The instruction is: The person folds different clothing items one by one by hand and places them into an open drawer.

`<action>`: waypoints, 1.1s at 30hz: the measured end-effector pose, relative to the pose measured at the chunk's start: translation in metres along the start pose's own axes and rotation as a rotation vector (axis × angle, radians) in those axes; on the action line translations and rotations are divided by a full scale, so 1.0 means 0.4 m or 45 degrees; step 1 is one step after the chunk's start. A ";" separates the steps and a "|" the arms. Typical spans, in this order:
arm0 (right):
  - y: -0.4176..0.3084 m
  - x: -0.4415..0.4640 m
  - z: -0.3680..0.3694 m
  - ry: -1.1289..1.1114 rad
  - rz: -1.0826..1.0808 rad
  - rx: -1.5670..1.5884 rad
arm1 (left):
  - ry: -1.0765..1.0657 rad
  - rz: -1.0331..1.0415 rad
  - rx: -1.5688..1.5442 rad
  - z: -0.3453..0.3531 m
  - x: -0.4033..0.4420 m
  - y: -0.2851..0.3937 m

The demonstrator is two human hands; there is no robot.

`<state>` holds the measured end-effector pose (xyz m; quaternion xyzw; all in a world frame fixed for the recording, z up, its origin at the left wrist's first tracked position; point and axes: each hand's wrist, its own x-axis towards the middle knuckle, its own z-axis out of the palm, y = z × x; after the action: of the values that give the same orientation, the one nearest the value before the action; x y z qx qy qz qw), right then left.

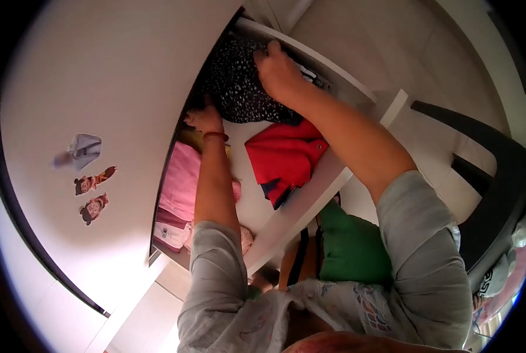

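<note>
A black garment with small white specks [239,82] lies in the far part of an open white drawer. My right hand [279,73] is closed at its far right edge, with the fingers curled onto the cloth. At its near left edge, in shadow beside the cabinet front, my left hand [207,119] has its thumb raised and its fingers bent around what looks like the same cloth. A red folded garment [289,154] with a dark blue corner rests in the middle of the drawer. Pink folded clothes [180,179] are stacked along the left side, below my left wrist.
The drawer's front panel [301,226] runs between me and the clothes. A white cabinet face [115,76] with several cartoon stickers [94,181] rises at the left. To the right stands a dark curved chair-like frame [492,159] on the tiled floor.
</note>
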<state>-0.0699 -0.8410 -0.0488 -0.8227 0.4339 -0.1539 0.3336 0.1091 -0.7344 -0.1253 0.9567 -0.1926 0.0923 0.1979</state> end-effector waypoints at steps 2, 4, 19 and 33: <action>0.000 -0.001 0.005 -0.017 0.022 0.019 | -0.234 -0.092 -0.554 0.053 0.051 -0.069; 0.002 0.004 0.004 -0.017 0.045 0.036 | -0.464 -0.172 -1.119 0.068 0.107 -0.081; 0.004 -0.005 -0.037 -0.305 0.291 -0.167 | -0.423 0.347 0.123 -0.014 0.055 0.049; 0.150 0.027 -0.010 -0.679 0.181 0.170 | -0.793 1.074 0.188 -0.059 0.022 0.258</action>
<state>-0.1026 -0.8756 -0.0872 -0.7777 0.3763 0.0636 0.4995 0.0729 -0.8151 -0.0663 0.7895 -0.6035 -0.1113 0.0092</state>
